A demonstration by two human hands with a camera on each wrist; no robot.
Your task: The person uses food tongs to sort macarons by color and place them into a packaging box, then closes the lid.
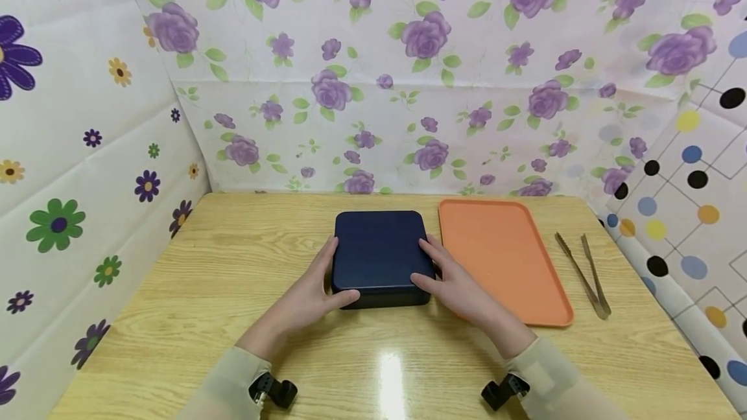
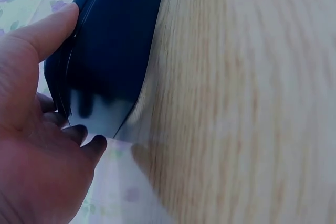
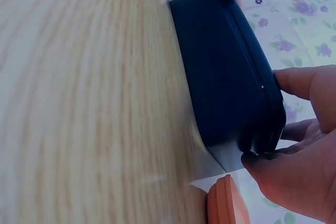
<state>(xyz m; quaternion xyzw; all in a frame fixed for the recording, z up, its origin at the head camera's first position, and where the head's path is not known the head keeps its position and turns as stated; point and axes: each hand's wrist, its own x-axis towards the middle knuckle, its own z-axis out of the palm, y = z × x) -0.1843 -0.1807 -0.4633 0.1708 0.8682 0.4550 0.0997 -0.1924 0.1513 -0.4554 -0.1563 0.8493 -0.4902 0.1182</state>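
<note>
A square navy box (image 1: 382, 251) with a flat lid sits on the wooden table, and a seam runs below its top edge. My left hand (image 1: 309, 293) grips its left side, thumb at the front edge and fingers along the side. Opposite it, my right hand (image 1: 458, 284) holds the right side, with the thumb over the front right part of the lid. In the left wrist view, fingertips (image 2: 94, 148) bend in at the box's (image 2: 110, 40) end. The right wrist view has the right hand's fingers (image 3: 257, 162) at the box's (image 3: 220, 72) near corner.
An orange tray (image 1: 502, 264) lies right of the box, partly under my right forearm in the head view. Metal tongs (image 1: 589, 280) lie spread apart farther right. Behind the table (image 1: 233, 264) hangs a floral curtain (image 1: 373, 83), with patterned sheets at both sides.
</note>
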